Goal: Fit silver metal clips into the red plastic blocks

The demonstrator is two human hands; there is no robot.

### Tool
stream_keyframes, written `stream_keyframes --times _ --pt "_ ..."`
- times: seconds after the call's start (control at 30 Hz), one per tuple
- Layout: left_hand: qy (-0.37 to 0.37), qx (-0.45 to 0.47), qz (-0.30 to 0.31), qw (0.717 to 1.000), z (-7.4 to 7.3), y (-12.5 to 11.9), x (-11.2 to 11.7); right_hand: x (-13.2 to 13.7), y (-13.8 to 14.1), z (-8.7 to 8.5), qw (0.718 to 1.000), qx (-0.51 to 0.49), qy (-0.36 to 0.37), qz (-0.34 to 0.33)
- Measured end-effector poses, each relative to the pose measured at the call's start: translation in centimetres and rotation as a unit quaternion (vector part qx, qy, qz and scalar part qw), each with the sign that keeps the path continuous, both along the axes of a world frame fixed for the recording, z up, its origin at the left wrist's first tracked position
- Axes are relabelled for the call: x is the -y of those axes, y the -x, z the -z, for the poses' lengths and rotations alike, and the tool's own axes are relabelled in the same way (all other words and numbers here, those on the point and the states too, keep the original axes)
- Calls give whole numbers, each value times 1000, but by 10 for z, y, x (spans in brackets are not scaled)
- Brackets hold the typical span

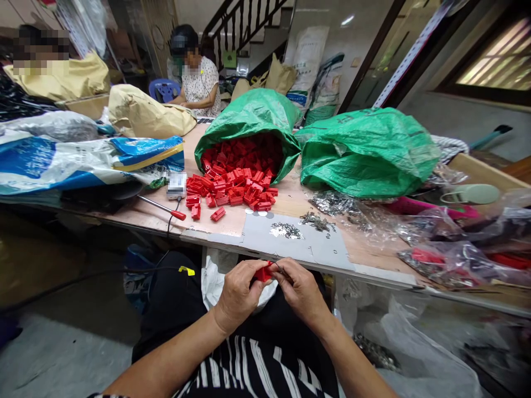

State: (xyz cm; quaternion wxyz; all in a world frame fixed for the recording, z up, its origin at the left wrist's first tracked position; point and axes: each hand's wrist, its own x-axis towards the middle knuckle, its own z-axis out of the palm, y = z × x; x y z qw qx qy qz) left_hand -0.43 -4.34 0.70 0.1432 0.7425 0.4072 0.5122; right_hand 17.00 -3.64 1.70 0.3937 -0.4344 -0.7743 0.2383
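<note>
Over my lap, just off the table's front edge, my left hand (239, 288) pinches a small red plastic part (263, 273). My right hand (297, 288) is closed against the right end of that part, with a thin dark bit, too small to name, at its fingertips. Many more red plastic parts (236, 185) spill onto the table from a green woven sack (253, 113). In front of my hands, a grey mat (317, 243) carries a pile of shiny metal discs (287, 231) and a pile of small metal pieces (317, 221).
A second green sack (369, 152) stands at the right, beside clear bags of metal pieces (357, 213). A red-handled tool (166, 207) lies left of the red parts. Another person (201, 83) sits across the table. A white bag (215, 276) hangs below the table edge.
</note>
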Motion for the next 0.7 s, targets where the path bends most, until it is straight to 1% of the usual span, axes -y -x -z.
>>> stream_keyframes --times 0.13,0.27,0.37,0.53,0.7 --pt "10 7 -11 1000 -3 1 -1 -1 -6 -3 996 -51 78 -1" --pt "16 12 -12 1000 -3 2 -1 -2 -14 -3 984 -94 145 43" --pt "21 16 -11 1000 -2 2 -1 -2 -15 0 978 -113 166 56" --pt "25 9 -9 1000 -3 1 -1 -3 -7 3 972 -133 188 40" --pt "-4 -7 -16 1000 -4 0 -1 -5 -3 6 969 -144 200 33"
